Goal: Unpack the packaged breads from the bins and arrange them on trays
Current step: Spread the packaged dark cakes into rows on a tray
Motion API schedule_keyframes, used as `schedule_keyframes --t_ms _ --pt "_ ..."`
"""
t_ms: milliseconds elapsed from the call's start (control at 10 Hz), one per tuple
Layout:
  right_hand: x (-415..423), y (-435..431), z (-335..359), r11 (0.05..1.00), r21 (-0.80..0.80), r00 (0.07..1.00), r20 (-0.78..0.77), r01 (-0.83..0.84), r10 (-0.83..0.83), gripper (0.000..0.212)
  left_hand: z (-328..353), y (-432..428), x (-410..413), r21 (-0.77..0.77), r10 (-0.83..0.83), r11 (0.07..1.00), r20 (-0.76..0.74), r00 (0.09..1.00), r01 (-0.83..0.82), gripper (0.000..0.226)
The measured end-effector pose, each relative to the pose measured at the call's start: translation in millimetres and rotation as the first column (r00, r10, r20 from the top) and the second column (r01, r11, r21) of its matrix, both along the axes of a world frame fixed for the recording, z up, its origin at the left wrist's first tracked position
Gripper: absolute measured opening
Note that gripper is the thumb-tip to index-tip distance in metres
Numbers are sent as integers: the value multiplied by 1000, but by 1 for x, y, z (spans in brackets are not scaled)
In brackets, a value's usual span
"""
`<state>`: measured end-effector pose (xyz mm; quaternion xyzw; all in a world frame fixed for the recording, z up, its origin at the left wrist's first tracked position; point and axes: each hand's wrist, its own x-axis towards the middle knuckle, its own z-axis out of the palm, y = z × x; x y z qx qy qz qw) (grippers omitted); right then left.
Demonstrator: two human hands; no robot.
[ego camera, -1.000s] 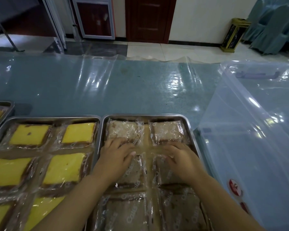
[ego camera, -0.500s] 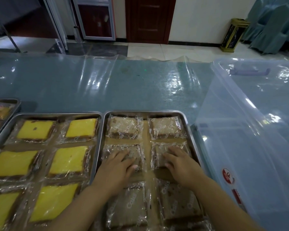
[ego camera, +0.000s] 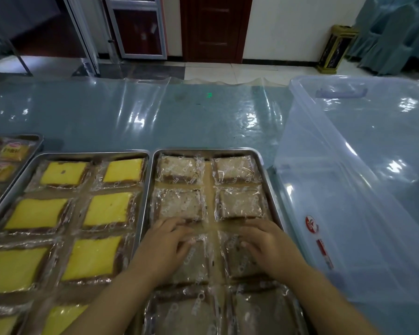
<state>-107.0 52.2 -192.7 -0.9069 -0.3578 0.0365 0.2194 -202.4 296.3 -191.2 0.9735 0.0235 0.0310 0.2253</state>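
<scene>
A steel tray (ego camera: pixel 205 151) in front of me holds several brown breads in clear wrappers, laid two across. My left hand (ego camera: pixel 165 246) lies flat on the left bread of the third row (ego camera: pixel 195 264). My right hand (ego camera: pixel 267 245) lies flat on the right bread of that row (ego camera: pixel 237 264). Fingers of both hands are spread and press down; neither hand grips anything. The two rows beyond, such as a wrapped bread (ego camera: pixel 178 169), lie uncovered. A clear plastic bin (ego camera: pixel 348 189) stands to the right of the tray.
Left of the brown tray is a second steel tray (ego camera: pixel 90 154) with several yellow wrapped cakes. A third tray (ego camera: pixel 34 137) shows at the far left edge. The table has a glossy blue plastic cover (ego camera: pixel 155 112). Floor, doors and a bin stand beyond.
Both hands have slid toward me, from the second row of brown breads to the third row. The view has tilted so the trays sit lower and closer.
</scene>
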Motion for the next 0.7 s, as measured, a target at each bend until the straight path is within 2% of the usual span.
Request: schedule_keyframes --t_ms 100,200,300,500,600,700 --pt "-25 -11 -3 1000 -17 997 76 -19 20 29 -1 -10 -26 31 -6 1000 11 1000 6 32" --pt "-41 -17 -10 991 -133 998 56 -9 16 32 -5 -18 -46 125 -42 991 -37 998 47 30" --pt "-42 -17 -13 971 -239 999 -30 8 -15 38 -5 -24 -52 213 -52 975 -62 997 64 30" --pt "-36 -9 -5 969 -245 997 -70 27 -45 38 -10 -27 -45 211 -12 977 -67 998 25 35" --pt "-38 -9 -3 979 -202 998 -39 36 -44 34 -12 -28 -45 221 3 975 -72 997 13 39" --pt "-47 -15 -3 989 -131 998 -5 64 -66 33 -11 -28 -56 154 22 988 -38 999 -16 39"
